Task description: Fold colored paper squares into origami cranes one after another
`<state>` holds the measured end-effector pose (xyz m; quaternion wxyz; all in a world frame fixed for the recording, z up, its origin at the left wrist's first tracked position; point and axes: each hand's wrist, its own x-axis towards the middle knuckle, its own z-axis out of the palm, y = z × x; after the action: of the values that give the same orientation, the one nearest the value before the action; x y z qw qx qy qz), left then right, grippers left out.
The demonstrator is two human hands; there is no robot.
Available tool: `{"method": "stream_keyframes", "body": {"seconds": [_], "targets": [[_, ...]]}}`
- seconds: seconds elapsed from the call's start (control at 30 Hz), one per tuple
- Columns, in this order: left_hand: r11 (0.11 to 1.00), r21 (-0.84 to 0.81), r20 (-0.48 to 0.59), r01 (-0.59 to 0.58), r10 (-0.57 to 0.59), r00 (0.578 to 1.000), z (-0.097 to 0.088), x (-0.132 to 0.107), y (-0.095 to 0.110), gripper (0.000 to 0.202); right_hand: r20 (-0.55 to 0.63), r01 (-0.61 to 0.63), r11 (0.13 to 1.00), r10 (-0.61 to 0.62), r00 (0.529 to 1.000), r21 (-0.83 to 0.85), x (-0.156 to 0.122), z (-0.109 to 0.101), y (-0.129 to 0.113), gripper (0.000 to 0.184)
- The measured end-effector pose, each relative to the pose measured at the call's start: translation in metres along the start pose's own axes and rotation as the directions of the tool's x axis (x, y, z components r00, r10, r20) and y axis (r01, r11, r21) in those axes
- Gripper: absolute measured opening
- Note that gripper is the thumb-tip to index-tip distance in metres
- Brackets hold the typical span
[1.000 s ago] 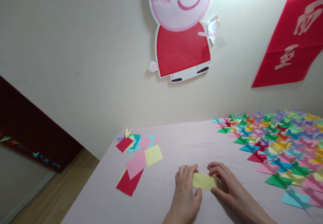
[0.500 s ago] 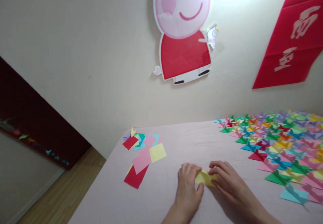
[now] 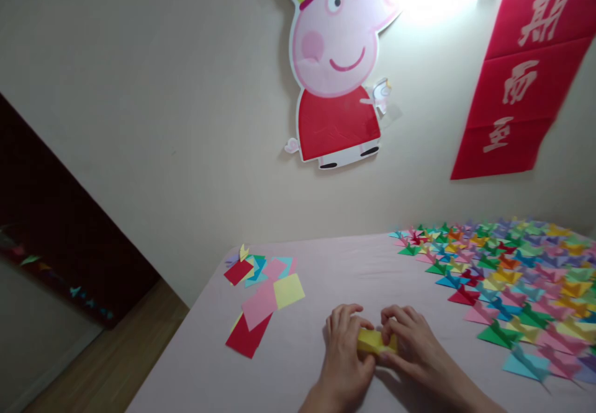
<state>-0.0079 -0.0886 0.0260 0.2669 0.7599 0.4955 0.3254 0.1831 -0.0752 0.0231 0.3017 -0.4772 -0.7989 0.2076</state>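
Note:
A small folded yellow paper [image 3: 372, 341] lies on the pink table [image 3: 298, 363] near its front edge. My left hand [image 3: 343, 351] grips the paper's left end with bent fingers and thumb. My right hand [image 3: 410, 341] pinches its right end, fingers curled over the top. Both hands press close together around the paper, which shows only as a narrow strip between them.
Loose flat paper squares [image 3: 263, 298] in red, pink, yellow and blue lie at the left. Several rows of folded paper cranes [image 3: 507, 282] cover the table's right side. A cartoon pig cutout [image 3: 338, 71] and a red banner [image 3: 516, 71] hang on the wall.
The flat yellow strip has been folded smaller, and my hands have closed in together around it. The camera has tilted upward, showing more of the wall.

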Motion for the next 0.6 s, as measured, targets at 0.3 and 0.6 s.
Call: {"method": "stream_keyframes", "body": {"seconds": [0.3,0.6], "targets": [[0.938,-0.347,0.019,0.020,-0.014,1.000,-0.001,0.015,-0.021,0.055,-0.062,-0.004,0.994,0.010,0.998,0.106,0.013,0.001,0.002,0.015],[0.442,-0.876,0.062,0.190,-0.288,0.956,-0.006,0.058,-0.037,0.043,-0.035,-0.157,0.676,0.262,0.964,0.720,0.058,0.007,-0.002,0.042]]}}
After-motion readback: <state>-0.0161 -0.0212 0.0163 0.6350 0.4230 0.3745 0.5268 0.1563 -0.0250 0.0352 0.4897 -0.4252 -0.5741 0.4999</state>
